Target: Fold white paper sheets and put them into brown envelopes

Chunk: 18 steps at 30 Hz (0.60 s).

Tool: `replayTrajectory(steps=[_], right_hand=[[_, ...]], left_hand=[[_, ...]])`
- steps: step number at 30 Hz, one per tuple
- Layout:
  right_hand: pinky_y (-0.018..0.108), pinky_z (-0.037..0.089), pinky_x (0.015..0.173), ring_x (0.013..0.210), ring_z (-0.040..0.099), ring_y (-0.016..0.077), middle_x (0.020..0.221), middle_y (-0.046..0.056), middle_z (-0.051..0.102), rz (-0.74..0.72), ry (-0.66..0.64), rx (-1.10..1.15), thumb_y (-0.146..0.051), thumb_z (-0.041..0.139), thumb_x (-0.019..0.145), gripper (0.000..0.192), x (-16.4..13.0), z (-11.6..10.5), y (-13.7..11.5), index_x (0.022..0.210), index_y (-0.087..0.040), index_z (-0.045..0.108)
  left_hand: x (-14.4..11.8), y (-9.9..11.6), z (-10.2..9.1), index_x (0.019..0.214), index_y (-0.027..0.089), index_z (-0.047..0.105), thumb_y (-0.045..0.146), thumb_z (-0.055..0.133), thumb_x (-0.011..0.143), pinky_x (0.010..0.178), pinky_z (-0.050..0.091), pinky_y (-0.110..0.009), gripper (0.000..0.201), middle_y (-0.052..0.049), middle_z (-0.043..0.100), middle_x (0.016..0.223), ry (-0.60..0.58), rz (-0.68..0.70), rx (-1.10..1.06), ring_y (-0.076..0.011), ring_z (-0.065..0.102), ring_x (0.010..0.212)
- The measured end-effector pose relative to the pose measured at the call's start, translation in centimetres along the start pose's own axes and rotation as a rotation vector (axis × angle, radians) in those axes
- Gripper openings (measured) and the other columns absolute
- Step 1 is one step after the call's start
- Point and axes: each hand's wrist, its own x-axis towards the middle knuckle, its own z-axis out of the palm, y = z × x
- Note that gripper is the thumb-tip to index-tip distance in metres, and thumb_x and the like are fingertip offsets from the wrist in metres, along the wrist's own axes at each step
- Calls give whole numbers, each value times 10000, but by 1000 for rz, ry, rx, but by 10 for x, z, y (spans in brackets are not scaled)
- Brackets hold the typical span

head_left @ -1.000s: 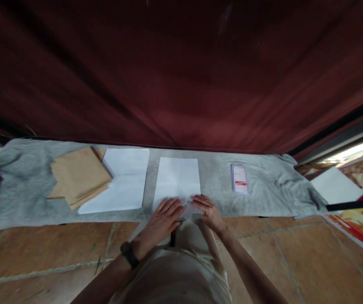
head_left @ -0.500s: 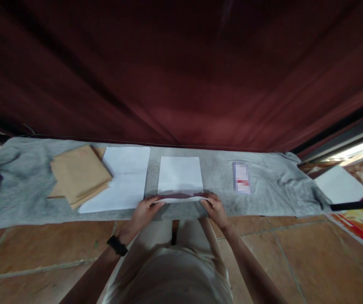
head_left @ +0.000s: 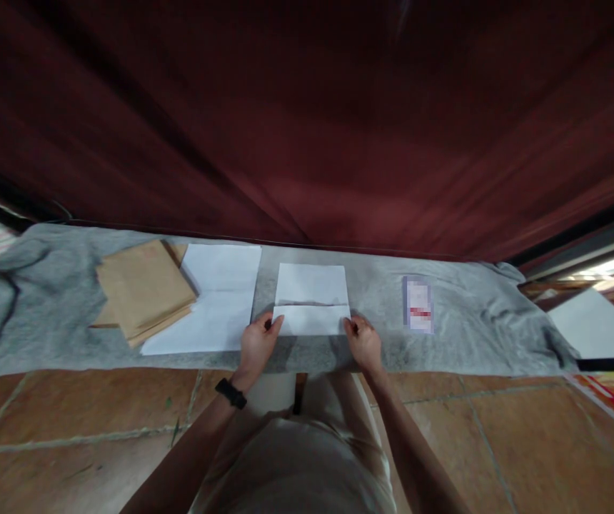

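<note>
Left hand (head_left: pixel 256 344), right hand (head_left: pixel 363 343) pinch folded flap of white sheet (head_left: pixel 311 300) between them, on grey cloth (head_left: pixel 61 321).

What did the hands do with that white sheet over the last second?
Both hands, left hand and right hand, took hold of the white sheet by its near edge and folded it away from the person. The brown envelopes, the other sheet and the grey cloth stayed put.

Grey cloth (head_left: pixel 462 335) on tiled floor (head_left: pixel 71 421), papers (head_left: pixel 215 300) atop.
</note>
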Motion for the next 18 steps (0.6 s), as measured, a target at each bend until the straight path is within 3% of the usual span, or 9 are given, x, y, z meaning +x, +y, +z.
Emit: replayTrajectory(steps=[9, 18], right_hand=[[259, 471, 760, 897, 728, 200, 996, 83, 774, 124, -68, -152, -454, 463, 1057, 354, 15, -7, -13, 1004, -219, 722], [287, 490, 743, 855, 742, 233, 915, 134, 765, 137, -62, -147, -482, 453, 1055, 410, 23, -8, -18, 973, -197, 737]], left_hand=[[19, 11, 4, 1042, 208, 730, 447, 524, 1012, 600, 289, -285, 317, -57, 743, 846, -59, -98, 312, -193, 660, 740], [32, 16, 4, 949, 229, 719, 508, 499, 1010, 602, 298, -286, 360, -64, 762, 862, -60, -116, 379, -212, 689, 775]])
